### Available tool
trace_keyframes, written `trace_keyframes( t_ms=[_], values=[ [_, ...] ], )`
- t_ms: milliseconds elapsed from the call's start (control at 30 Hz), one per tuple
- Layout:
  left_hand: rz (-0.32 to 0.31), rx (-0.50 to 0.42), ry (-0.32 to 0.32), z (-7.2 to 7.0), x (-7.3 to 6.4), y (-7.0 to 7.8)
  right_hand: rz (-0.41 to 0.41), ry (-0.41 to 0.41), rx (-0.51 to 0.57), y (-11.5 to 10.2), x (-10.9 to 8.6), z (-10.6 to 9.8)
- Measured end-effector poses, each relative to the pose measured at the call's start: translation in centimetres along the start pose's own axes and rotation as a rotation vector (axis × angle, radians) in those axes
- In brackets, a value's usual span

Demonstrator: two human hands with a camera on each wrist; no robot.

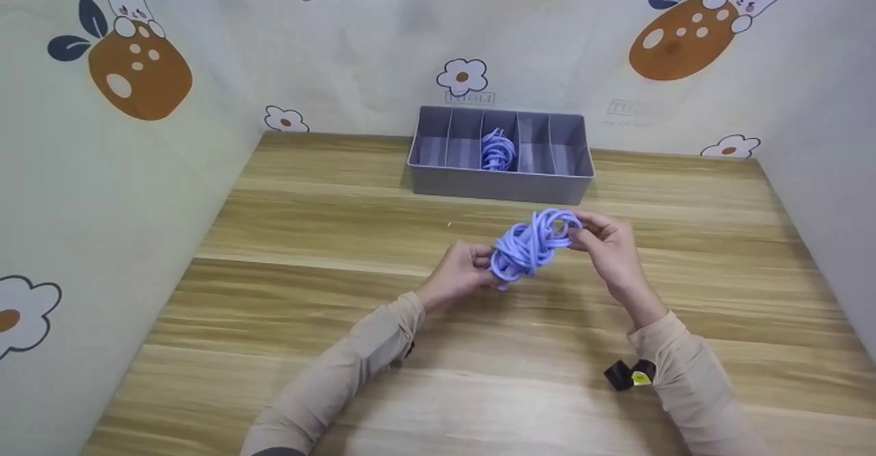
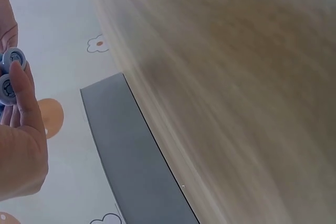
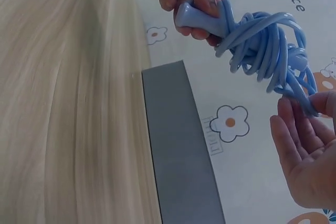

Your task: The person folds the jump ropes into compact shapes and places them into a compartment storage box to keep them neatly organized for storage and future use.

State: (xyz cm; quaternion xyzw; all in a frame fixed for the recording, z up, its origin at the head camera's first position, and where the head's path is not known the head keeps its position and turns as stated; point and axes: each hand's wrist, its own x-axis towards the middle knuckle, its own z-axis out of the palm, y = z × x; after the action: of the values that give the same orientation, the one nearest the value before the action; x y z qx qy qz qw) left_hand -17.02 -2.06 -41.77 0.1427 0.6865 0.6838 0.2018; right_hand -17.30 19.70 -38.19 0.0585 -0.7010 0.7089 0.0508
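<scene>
A bundled blue jump rope [image 1: 527, 247] is held above the wooden table between both hands. My left hand [image 1: 462, 274] grips its handle end; the left wrist view shows two round handle ends [image 2: 7, 88] by the thumb. My right hand [image 1: 612, 254] pinches a loop of the cord at the opposite end, as the right wrist view shows, where the cord is wrapped several times around a handle [image 3: 202, 20]. Behind the hands, a grey divided box [image 1: 499, 185] has a second coiled blue rope [image 1: 498, 153] in its middle compartment.
Beside the right forearm lies a small black object with a yellow patch [image 1: 641, 378], partly covered by the sleeve. Patterned walls [image 1: 369, 52] enclose the wooden table [image 1: 328, 230] at the back and both sides.
</scene>
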Motion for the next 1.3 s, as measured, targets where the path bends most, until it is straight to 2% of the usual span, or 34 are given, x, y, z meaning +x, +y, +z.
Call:
trace_keyframes(
  t_ms=[133, 200, 267, 367, 500, 600, 667, 733, 800, 900, 1000, 1067, 1200, 1300],
  values=[
    [-0.031, -0.025, -0.043, -0.3, 0.0, -0.1, 0.070, 0.006, 0.067, 0.3, -0.1, 0.0],
    [-0.016, 0.013, -0.069, -0.6, -0.1, -0.1, 0.105, 0.000, 0.107, 0.5, 0.0, -0.1],
    [0.012, 0.067, -0.101, -0.9, -0.1, -0.2, 0.101, -0.032, 0.133, 0.9, 0.0, -0.2],
    [0.056, 0.152, -0.147, -1.2, -0.5, 0.7, -0.010, -0.138, 0.186, 1.5, 0.1, -0.4],
    [0.051, 0.182, -0.183, -1.1, -1.3, 2.5, -0.204, -0.234, 0.218, 2.3, 0.0, -0.3],
    [0.082, 0.253, -0.191, -0.8, -1.5, 2.9, -0.304, -0.191, 0.112, 2.6, -0.2, -0.1],
    [0.087, 0.248, -0.211, -0.6, -1.5, 2.7, -0.360, -0.144, 0.016, 2.7, -0.3, -0.1],
    [0.085, 0.210, -0.220, -0.5, -1.4, 2.4, -0.412, -0.095, -0.064, 2.5, -0.5, 0.1],
    [0.049, 0.118, -0.229, -0.4, -1.3, 2.1, -0.477, -0.052, -0.151, 2.3, -0.6, 0.2],
    [0.014, 0.026, -0.207, -0.4, -1.1, 1.7, -0.592, 0.041, -0.300, 1.9, -0.6, 0.2],
    [0.003, 0.004, -0.194, -0.4, -1.0, 1.8, -0.705, 0.157, -0.449, 1.8, -0.5, 0.2],
    [0.002, 0.002, -0.187, -0.4, -1.0, 1.9, -0.758, 0.212, -0.494, 1.8, -0.5, 0.2],
    [-0.011, 0.023, -0.173, -0.4, -0.9, 2.2, -0.792, 0.243, -0.530, 2.1, -0.4, 0.4],
    [-0.014, 0.047, -0.164, -0.5, -0.6, 2.0, -0.734, 0.208, -0.546, 2.1, -0.4, 0.4]
  ],
)
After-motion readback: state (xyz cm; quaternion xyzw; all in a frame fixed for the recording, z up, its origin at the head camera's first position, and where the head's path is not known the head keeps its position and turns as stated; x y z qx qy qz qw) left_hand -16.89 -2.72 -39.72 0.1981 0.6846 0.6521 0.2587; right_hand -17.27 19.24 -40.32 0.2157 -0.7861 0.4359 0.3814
